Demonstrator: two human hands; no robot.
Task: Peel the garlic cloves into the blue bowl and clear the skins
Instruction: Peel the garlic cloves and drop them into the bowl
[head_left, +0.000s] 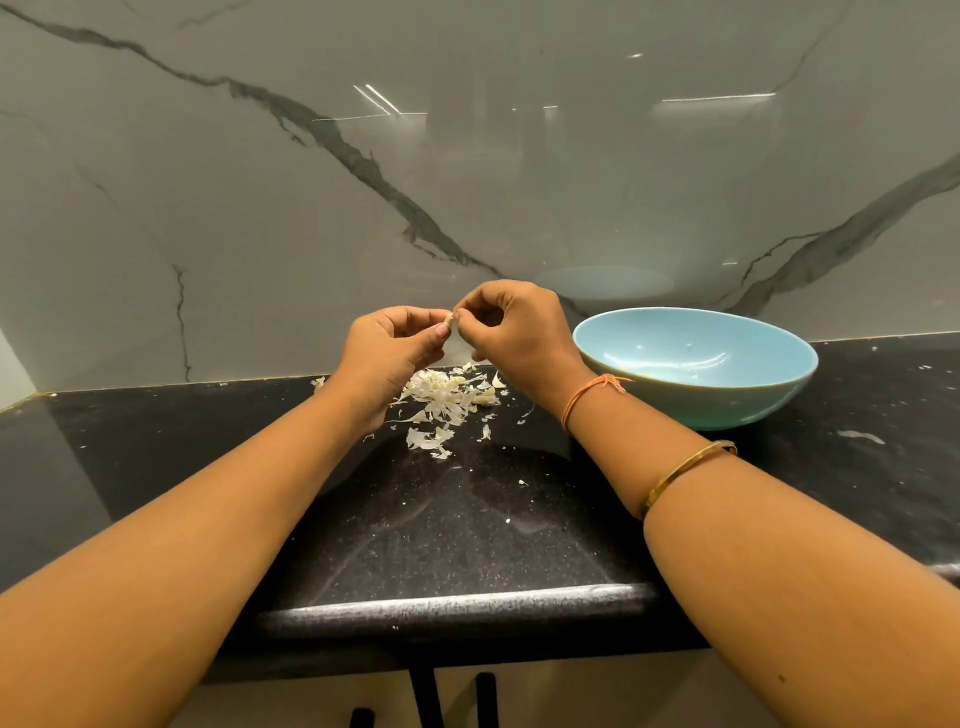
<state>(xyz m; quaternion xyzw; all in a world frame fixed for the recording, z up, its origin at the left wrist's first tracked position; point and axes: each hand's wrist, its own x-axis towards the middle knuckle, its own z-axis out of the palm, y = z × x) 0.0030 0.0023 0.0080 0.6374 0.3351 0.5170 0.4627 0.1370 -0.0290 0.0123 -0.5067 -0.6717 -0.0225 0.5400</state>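
**Garlic clove pinched between both hands above the skin heap**

A garlic clove (452, 321) is held in the air between the left hand (389, 348) and the right hand (514, 332), above the back of the black bench (467, 519) and to the left of the blue bowl (727, 400); each grip is narrow, thumb and fingertips closed on the clove, most of which is hidden by them.

The clove is judged light, firm and small; once bared it is likely to be smooth and a little slippery, so it is best taken by its ends while the skin is lifted from the tip. The skin is judged papery, brittle and apt to tear into flakes; a heap of garlic skins (441, 397) lies on the bench below the hands, with stray flakes scattered near it. These would be easily blown or stuck to fingers, so gathering by a sweep is judged more suitable than picking.

Something pale yellow is seen low inside the bowl; whether it is peeled cloves cannot be told.

No brand, label or writing can be read anywhere.
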